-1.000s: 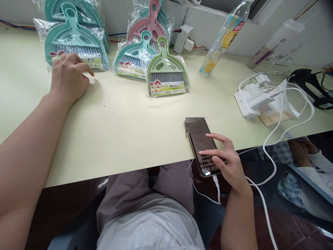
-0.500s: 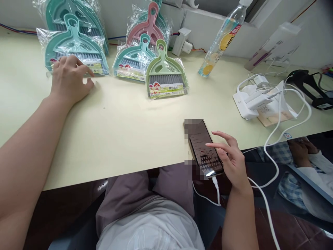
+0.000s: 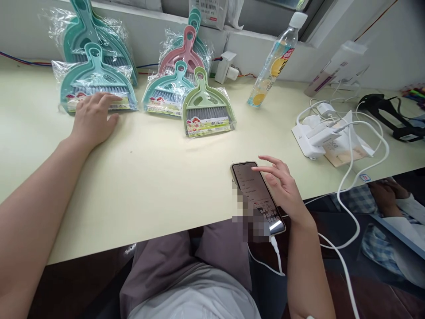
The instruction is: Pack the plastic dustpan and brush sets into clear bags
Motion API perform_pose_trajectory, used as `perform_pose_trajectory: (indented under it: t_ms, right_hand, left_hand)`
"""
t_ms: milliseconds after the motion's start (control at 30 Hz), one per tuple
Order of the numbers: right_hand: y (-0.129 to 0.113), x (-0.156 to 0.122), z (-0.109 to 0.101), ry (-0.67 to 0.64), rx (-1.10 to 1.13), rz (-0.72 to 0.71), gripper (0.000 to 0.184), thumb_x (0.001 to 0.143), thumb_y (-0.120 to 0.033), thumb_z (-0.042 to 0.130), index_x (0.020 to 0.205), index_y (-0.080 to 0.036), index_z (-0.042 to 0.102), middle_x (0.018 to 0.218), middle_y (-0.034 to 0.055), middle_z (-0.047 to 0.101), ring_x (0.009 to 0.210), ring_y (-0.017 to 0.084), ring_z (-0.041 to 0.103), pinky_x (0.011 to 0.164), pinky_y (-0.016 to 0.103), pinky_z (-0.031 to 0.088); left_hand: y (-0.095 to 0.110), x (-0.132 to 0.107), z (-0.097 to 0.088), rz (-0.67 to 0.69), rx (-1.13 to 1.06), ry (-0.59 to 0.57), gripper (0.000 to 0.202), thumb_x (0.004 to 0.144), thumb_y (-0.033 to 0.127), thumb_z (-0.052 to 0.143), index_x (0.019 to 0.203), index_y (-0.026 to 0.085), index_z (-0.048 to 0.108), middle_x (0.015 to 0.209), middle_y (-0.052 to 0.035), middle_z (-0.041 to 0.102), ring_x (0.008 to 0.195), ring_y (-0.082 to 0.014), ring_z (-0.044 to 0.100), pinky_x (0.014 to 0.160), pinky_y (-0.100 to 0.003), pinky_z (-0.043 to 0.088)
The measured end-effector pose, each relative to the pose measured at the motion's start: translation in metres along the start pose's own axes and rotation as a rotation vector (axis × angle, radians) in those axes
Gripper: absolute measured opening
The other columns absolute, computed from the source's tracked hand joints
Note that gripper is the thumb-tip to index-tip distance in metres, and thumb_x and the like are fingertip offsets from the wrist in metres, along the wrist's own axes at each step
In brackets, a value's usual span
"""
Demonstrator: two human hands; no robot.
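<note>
At the left, my left hand (image 3: 94,119) rests on the table with its fingers stretched over the lower label of a teal dustpan-and-brush set (image 3: 96,77) in clear wrapping. It does not grasp the set. My right hand (image 3: 282,186) hovers over a smartphone (image 3: 255,190) lying at the table's front edge, plugged into a white charging cable. The fingers are spread, and the index fingertip is at the upper part of the screen. Text and a keyboard show on the display. Part of the phone's left side is blurred out by blocks.
More wrapped sets stand along the wall, including a pink one (image 3: 182,55) and a green one (image 3: 209,104). A drink bottle (image 3: 274,64) leans behind the phone. To the right are a white power strip (image 3: 308,141), looping cables and a black scanner-like device (image 3: 388,115). A person sits beyond.
The camera view has tilted up slightly. My left fingers lie flatter over the dustpan's label. My right index finger has shifted from mid-screen towards the top of the phone.
</note>
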State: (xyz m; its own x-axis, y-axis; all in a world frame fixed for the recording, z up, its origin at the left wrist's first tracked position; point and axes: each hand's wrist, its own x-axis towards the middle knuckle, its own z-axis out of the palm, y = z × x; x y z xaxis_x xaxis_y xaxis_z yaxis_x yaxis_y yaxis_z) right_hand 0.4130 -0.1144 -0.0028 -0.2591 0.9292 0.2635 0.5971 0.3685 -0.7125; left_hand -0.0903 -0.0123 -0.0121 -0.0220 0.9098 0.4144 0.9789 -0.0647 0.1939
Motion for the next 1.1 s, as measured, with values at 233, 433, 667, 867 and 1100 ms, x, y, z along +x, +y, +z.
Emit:
perform_pose_trajectory:
  t_ms: [233,433,667,867,1100]
  right_hand:
    - [0.003,0.006,0.001,-0.058,-0.034,-0.016,0.03,0.097,-0.049,0.046,0.108,-0.039,0.072,0.142,-0.0011,0.051,0.136,0.027,0.04,0.115,0.055,0.03]
    - [0.003,0.004,0.0,-0.079,-0.015,-0.012,0.03,0.096,-0.049,0.047,0.108,-0.038,0.072,0.143,-0.0009,0.05,0.138,0.027,0.039,0.115,0.055,0.031]
    - [0.003,-0.003,-0.003,-0.039,0.077,-0.032,0.029,0.096,-0.047,0.048,0.102,-0.035,0.074,0.14,0.0004,0.054,0.137,0.027,0.043,0.116,0.053,0.031]
    - [0.002,-0.021,-0.013,-0.035,0.082,0.002,0.025,0.096,-0.042,0.051,0.102,-0.036,0.075,0.14,-0.0003,0.054,0.136,0.027,0.044,0.117,0.052,0.031]
    - [0.0,-0.042,-0.027,-0.047,0.067,-0.007,0.026,0.096,-0.038,0.052,0.092,-0.036,0.077,0.137,-0.0005,0.056,0.135,0.028,0.045,0.116,0.049,0.033]
  left_hand:
    - [-0.011,0.013,0.006,-0.07,-0.013,0.018,0.05,0.091,0.043,0.039,0.136,0.027,0.053,0.141,-0.0069,0.053,0.132,-0.0299,0.045,0.112,-0.05,0.032]
    - [-0.016,0.023,0.01,-0.04,-0.042,0.075,0.042,0.093,0.041,0.037,0.124,0.026,0.063,0.137,-0.0028,0.056,0.13,-0.0249,0.045,0.113,-0.045,0.033]
    - [-0.027,0.046,0.022,-0.13,-0.098,0.137,0.041,0.09,0.041,0.044,0.123,0.022,0.063,0.137,-0.0068,0.051,0.13,-0.0278,0.042,0.111,-0.047,0.035]
    - [-0.035,0.074,0.033,-0.209,0.08,0.123,0.054,0.093,0.055,0.029,0.128,0.022,0.055,0.136,-0.0039,0.04,0.131,-0.0254,0.035,0.112,-0.044,0.034]
    - [-0.041,0.079,0.04,-0.209,0.331,0.111,0.06,0.094,0.059,0.012,0.132,0.029,0.045,0.135,0.0039,0.028,0.129,-0.0166,0.033,0.111,-0.035,0.038]
